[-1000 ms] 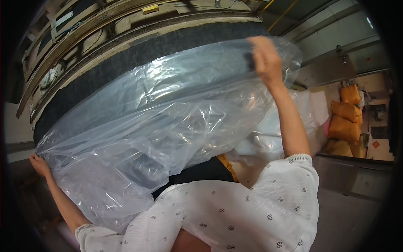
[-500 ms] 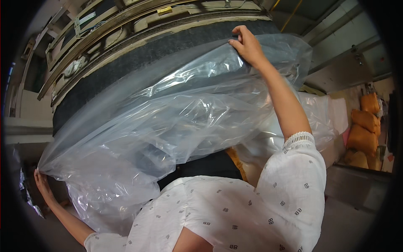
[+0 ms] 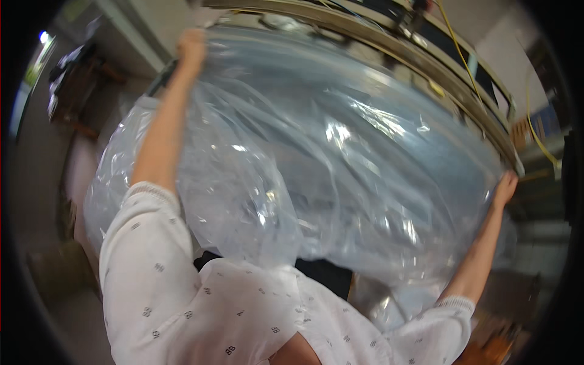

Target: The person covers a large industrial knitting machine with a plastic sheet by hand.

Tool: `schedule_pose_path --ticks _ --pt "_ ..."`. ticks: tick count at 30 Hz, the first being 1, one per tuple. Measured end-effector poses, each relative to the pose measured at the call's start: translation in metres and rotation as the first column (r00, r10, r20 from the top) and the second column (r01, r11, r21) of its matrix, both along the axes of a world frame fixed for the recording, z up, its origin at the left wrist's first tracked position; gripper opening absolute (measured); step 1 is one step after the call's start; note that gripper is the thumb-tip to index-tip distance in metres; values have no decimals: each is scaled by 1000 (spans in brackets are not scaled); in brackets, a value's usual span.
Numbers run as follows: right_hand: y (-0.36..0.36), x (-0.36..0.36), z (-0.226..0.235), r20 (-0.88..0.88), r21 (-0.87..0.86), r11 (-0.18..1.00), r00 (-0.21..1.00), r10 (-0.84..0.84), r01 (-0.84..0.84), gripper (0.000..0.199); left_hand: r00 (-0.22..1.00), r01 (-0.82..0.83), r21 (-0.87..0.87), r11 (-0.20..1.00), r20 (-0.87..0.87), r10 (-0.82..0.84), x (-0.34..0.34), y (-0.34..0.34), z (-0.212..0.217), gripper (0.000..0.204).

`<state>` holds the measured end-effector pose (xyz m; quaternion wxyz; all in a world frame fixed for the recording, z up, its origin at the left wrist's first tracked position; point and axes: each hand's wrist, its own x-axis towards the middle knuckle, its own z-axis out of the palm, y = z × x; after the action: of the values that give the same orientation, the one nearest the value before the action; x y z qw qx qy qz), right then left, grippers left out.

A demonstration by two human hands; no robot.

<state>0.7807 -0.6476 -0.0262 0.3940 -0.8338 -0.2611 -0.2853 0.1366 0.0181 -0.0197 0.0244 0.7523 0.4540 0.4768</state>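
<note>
A large, clear plastic sheet (image 3: 340, 158) stretches between my two hands, wrinkled and shiny, with its upper part spread over a dark flat bed that shows through it. My left hand (image 3: 192, 47), somewhat blurred, is closed on the sheet's far left corner with that arm reached out. At the right, my right hand (image 3: 505, 187) grips the sheet's other end beside the end of a metal rail. Loose folds of the plastic hang down toward my body and bunch up below my left forearm.
A long machine frame with metal rails (image 3: 389, 45) runs along the bed's far side. A yellow cable (image 3: 457, 48) hangs above it. Orange bundles (image 3: 496, 350) lie at the lower right. A cluttered stand (image 3: 79, 91) is at the far left.
My left hand has risen from the lower left to the far left corner, and my right hand has moved outward and down. The sheet now lies over more of the bed. The view has turned.
</note>
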Motion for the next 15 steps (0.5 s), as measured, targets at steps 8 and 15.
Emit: schedule_pose_path --ticks 8,15 --pt "41 -35 -48 -210 123 991 977 -25 52 17 895 201 -311 929 443 -45 48 11 -35 19" --pt "41 -15 -43 -224 23 997 973 -62 69 19 896 213 -373 903 444 -28 77 33 -40 21"
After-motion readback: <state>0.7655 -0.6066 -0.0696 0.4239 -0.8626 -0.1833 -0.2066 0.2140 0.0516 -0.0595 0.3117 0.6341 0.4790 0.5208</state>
